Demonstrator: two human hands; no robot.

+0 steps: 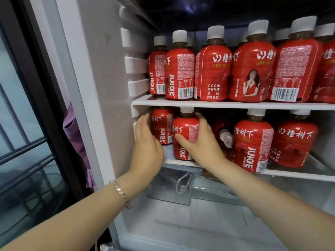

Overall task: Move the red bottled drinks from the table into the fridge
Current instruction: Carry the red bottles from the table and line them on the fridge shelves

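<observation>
Currently, on the head camera, I see both hands reaching into the open fridge (101, 73) at its lower shelf (293, 175). My right hand (201, 142) grasps a red bottle (185, 125) round its body, with the thumb across the front label and the fingers wrapped round the right side. That bottle stands upright at the front left of the lower shelf, its white cap just under the upper shelf (235, 104). My left hand (146, 142) is released, fingers straight and a little blurred, just beside a second bottle (162, 124) standing further back, near the fridge's left wall; I cannot tell whether it touches. To the right of the grasped one, a tipped bottle (225, 140) lies with its cap toward me, and then two upright bottles (252, 142) stand side by side. A row of bottles (212, 73) fills the upper shelf, all upright. A bracelet (119, 192) sits on my left wrist. Under the lower shelf is a clear drawer (168, 185). Outside the fridge, on the left, hangs a purple cloth (75, 131).
</observation>
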